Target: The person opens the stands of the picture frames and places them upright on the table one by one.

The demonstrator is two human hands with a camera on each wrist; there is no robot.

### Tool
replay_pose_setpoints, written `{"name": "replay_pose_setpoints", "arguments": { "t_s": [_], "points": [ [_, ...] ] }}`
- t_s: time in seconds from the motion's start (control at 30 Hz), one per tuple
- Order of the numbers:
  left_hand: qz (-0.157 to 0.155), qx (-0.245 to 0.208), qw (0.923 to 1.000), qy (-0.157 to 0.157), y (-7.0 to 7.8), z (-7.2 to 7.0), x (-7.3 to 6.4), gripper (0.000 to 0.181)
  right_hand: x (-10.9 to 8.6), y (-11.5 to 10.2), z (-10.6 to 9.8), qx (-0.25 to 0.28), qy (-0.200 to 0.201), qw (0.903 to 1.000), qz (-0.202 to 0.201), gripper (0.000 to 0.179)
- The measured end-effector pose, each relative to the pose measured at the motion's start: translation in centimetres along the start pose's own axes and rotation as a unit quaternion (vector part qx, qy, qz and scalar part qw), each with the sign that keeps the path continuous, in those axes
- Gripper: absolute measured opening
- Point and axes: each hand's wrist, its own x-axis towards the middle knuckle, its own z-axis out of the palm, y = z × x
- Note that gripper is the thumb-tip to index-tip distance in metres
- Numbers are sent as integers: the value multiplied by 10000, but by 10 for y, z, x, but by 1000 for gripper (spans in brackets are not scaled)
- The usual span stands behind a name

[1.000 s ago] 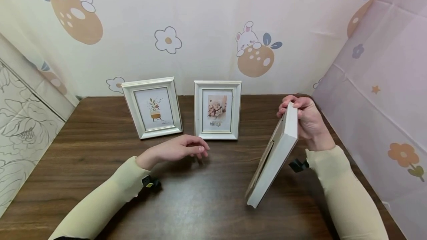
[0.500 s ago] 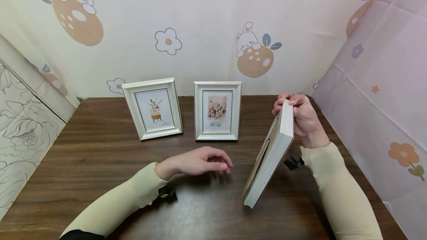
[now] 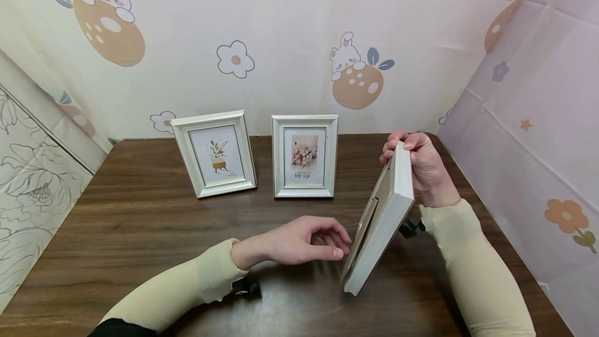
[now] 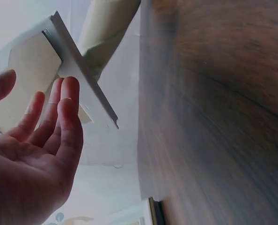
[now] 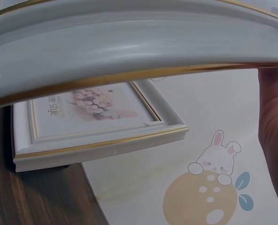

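My right hand (image 3: 423, 163) grips the top edge of a white picture frame (image 3: 381, 238), thumb on one side and fingers on the other. The frame is tilted, its brown back and stand leg (image 3: 366, 228) turned toward the left. My left hand (image 3: 304, 241), fingers loosely bent and holding nothing, is beside the lower back of that frame. In the left wrist view the fingers (image 4: 69, 108) appear in front of the frame's back; whether they touch it, I cannot tell. A gold-lined white border (image 5: 129, 51) of the held frame crosses the right wrist view.
Two white picture frames stand farther back on the dark wooden table (image 3: 140, 212): one with a potted-plant print (image 3: 217, 155) at the left, one with a pink-flower print (image 3: 304, 155) in the middle. A patterned curtain (image 3: 281, 14) hangs behind; another borders the right side.
My left hand has moved right and toward the near side, from in front of the middle frame to the held frame. The right hand and its frame have shifted slightly left.
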Motion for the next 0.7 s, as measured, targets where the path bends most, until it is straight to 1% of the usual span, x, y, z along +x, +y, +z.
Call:
{"name": "replay_pose_setpoints", "arguments": {
  "t_s": [0.17, 0.33, 0.5, 0.7],
  "points": [
    [-7, -43, 10000, 63, 4, 6, 2, 28, 0, 0, 1, -16, 60, 10000, 25, 12],
    [0, -117, 9996, 243, 4, 9, 4, 32, -1, -1, 2, 5, 210, 9998, -17, 13],
    [48, -116, 9995, 293, 4, 10, 4, 37, -1, -2, 2, 31, 286, 9996, 0, 13],
    [55, -167, 9992, 359, 7, 11, 3, 48, 1, -3, 3, 70, 150, 9999, 10, 12]
  ]
}}
